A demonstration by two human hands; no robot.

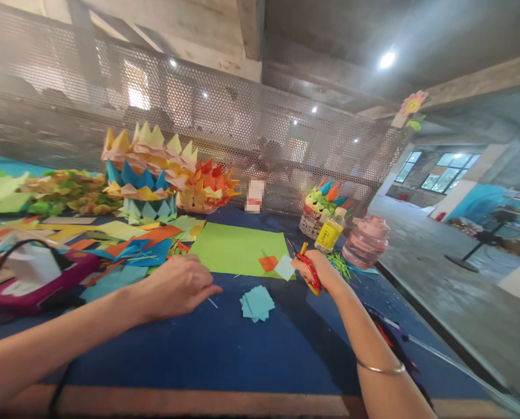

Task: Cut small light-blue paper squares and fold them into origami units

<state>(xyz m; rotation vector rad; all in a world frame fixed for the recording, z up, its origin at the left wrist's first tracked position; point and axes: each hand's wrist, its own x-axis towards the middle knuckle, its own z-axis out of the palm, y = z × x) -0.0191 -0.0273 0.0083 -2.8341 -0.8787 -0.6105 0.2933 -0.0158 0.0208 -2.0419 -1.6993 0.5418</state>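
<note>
Right of centre, the right hand has its fingers wrapped round the red-handled scissors, blades aimed up the frame, probably to point them away from the body. Left of centre, the left hand curls its fingers inward, and whether they pinch anything, I can't tell! Lower centre, a loose stack of blue paper squares sits between them, presumably for easy reach.

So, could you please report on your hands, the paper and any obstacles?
Right hand holding red scissors. Left hand curled, contents unclear. Blue paper squares piled between both hands. Possible obstacle: yellow-labelled bottle just beyond right hand.
</note>
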